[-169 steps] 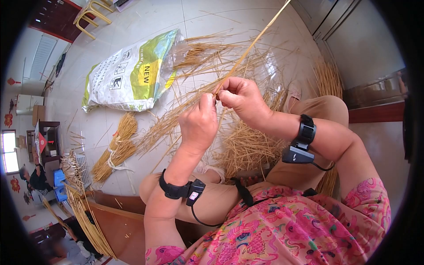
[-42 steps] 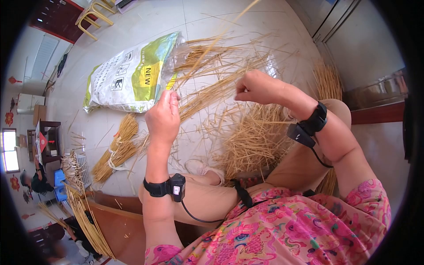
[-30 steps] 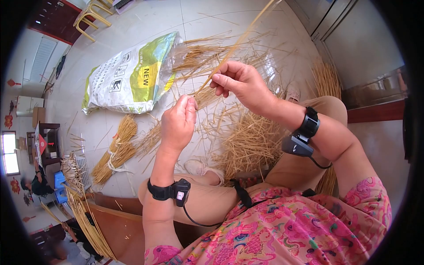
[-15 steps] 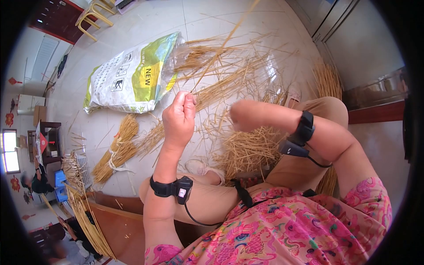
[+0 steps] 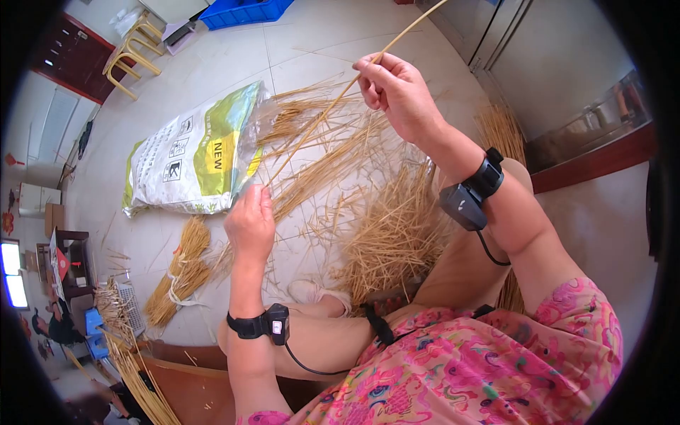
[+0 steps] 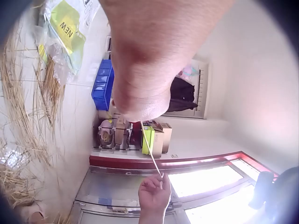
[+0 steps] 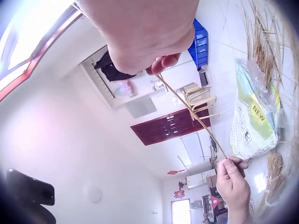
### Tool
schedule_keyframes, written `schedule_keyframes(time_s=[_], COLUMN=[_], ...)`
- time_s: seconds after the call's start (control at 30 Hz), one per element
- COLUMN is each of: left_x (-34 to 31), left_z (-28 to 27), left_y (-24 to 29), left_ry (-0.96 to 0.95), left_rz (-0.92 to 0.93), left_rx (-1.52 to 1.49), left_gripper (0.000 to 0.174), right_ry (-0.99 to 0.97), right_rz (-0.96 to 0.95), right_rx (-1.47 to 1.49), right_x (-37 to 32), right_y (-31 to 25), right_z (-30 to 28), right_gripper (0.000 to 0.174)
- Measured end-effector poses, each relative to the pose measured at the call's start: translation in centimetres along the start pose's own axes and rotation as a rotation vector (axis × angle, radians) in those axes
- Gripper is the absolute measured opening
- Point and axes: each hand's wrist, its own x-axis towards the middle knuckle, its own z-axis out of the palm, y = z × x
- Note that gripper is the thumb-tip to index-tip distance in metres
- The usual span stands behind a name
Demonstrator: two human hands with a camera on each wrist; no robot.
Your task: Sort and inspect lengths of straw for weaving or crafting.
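Long thin pale-yellow straw stalk: runs diagonally through upper centre of the head view, above the loose yellow straw heap. Our left hand pinches its lower end and our right hand pinches it higher up. Risk, as we judge it: overtension snaps it, or a weak pinch lets it slip.

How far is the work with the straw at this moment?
Done: one tied bundle lies on the floor. In hand: the left hand and the right hand pinch a single stalk, stretched between them. Left: a big heap of loose straw, and scattered stalks beside the bag.
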Motion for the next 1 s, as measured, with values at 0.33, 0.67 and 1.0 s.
schedule_keyframes(time_s=[0.33,0.67,1.0], left_x=[1.4,0.7,0.8], left_z=[0.1,0.7,-0.1], left_y=[1.8,2.1,0.4], left_ry=[0.068,0.004,0.016], left_rz=[0.200,0.121,0.075], left_rx=[-0.174,-0.249,-0.221], left_gripper=[0.032,0.010,0.010], right_ry=[-0.163,-0.100,0.060], right_rz=[0.204,0.223,0.083], right_rx=[-0.062,-0.092,0.046], right_x=[-4.4,-5.1,-3.3], right_y=[3.9,4.2,2.2], right_z=[3.5,4.4,1.9], right_gripper=[0.013,0.014,0.020])
